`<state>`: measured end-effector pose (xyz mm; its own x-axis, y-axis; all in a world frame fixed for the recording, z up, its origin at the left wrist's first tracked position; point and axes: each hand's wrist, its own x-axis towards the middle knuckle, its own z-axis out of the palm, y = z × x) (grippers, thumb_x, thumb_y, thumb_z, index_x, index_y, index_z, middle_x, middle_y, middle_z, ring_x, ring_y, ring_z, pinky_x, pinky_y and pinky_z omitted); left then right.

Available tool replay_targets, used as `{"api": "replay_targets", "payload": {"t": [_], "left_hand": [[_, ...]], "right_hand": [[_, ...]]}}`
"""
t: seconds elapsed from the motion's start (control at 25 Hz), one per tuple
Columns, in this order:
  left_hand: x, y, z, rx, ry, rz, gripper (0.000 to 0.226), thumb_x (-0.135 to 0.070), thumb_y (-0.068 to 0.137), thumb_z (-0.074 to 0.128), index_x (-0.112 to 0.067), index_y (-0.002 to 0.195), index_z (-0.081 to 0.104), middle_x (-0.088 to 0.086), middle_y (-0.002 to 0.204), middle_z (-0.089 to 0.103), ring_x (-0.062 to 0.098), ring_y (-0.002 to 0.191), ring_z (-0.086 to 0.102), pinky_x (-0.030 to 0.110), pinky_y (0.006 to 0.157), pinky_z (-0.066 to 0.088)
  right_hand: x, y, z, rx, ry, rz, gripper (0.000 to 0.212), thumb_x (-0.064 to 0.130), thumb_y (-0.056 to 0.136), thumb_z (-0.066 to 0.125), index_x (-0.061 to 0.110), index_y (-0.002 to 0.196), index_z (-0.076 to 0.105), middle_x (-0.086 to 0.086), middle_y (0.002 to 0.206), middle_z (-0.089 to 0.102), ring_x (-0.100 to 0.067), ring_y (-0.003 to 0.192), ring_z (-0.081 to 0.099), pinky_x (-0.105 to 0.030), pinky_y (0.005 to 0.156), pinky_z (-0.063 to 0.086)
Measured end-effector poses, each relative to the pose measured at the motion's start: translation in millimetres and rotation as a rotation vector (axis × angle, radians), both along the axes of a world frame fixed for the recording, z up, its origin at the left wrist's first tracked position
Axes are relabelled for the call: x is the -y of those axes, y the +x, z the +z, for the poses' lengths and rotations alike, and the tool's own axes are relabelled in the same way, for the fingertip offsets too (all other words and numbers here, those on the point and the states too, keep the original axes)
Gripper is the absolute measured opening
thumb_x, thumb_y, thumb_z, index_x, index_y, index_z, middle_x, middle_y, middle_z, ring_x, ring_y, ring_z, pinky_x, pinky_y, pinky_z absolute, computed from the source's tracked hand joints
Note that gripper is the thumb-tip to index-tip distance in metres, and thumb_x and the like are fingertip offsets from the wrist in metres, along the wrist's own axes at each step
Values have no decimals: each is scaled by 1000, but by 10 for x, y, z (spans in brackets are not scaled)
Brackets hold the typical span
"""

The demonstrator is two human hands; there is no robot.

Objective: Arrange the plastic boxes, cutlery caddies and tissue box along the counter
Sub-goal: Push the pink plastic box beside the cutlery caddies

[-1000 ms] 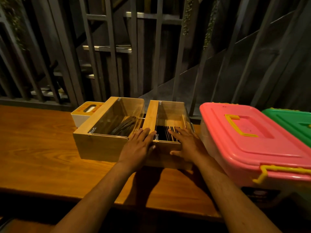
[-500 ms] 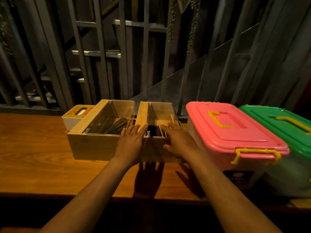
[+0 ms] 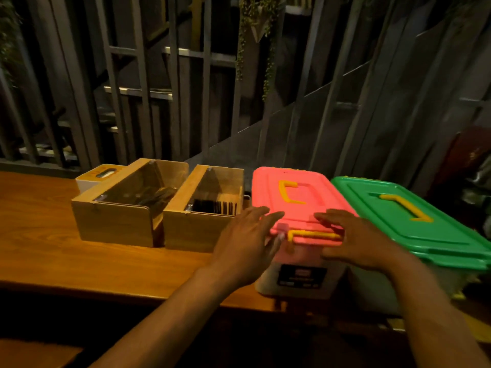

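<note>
Two wooden cutlery caddies stand side by side on the wooden counter (image 3: 47, 251): the left caddy (image 3: 114, 224) and the right caddy (image 3: 196, 229), each with dark cutlery under a clear lid. A white tissue box (image 3: 91, 179) sits behind the left caddy. To their right stand a pink-lidded plastic box (image 3: 297, 197) with yellow handles and a green-lidded plastic box (image 3: 414, 224). My left hand (image 3: 247, 243) is at the pink box's front left corner, fingers spread. My right hand (image 3: 356, 240) lies flat over its front right edge by the yellow latch. Neither grips anything.
A grey slatted metal railing (image 3: 143, 107) and a glass panel (image 3: 287, 139) run just behind the counter. Hanging plants (image 3: 255, 41) dangle above. The counter's front edge is close below my forearms. Dark clutter lies at the far right.
Both hands left the right cutlery caddy and moved right onto the pink box. The view has swung right, showing the green box fully.
</note>
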<state>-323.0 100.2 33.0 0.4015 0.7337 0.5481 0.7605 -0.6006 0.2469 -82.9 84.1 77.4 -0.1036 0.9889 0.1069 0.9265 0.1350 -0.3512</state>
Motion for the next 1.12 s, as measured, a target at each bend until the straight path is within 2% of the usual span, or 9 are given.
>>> {"api": "replay_targets", "payload": {"t": [0.12,0.2,0.28,0.44,0.6,0.84,1.12], "left_hand": [[103,477,-115,-121,-39,103,58,-64,90,25,-42,144,27,-4,152,33,22,142,24,47,113,28],[104,602,-186,-146,-12,195,61,-67,88,19,-42,144,25,-4,153,31,24,143,21,51,112,26],[82,603,-232,-147,28,220,57,-65,90,23,-40,142,29,-3,151,33,24,141,22,49,112,27],[-66,650,-246,-163,53,216,51,-61,93,31,-37,138,35,-1,147,36,24,138,27,45,112,25],[-364,696,-215,-179,45,209,53,-61,93,27,-34,139,35,1,148,36,25,137,28,46,112,25],[-915,786,-205,-170,-2,216,54,-62,93,26,-34,139,33,3,150,34,27,138,26,49,112,23],[-1389,802,-216,-166,-6,210,52,-60,93,30,-35,138,33,2,150,34,27,138,26,50,112,23]], "right_hand": [[-17,344,-216,103,99,52,88,53,68,76,38,145,35,-3,157,33,-23,143,31,-39,116,27],[-57,415,-354,173,203,64,86,51,76,71,40,148,27,-2,159,28,-27,146,25,-43,118,24],[-88,407,-411,214,259,65,84,50,80,67,39,150,22,-2,161,24,-29,148,20,-45,119,20],[-274,424,-342,331,200,71,87,55,83,61,37,152,13,-4,162,18,-30,147,19,-46,118,20],[-580,402,-264,396,136,45,91,52,83,62,33,153,8,-5,163,14,-31,147,19,-48,118,20],[-1104,363,-164,407,39,2,92,46,85,64,29,154,5,-7,164,9,-33,147,19,-50,118,19],[-1536,367,-196,427,51,-37,94,47,84,64,29,154,5,-7,164,10,-32,146,21,-49,117,22]]}}
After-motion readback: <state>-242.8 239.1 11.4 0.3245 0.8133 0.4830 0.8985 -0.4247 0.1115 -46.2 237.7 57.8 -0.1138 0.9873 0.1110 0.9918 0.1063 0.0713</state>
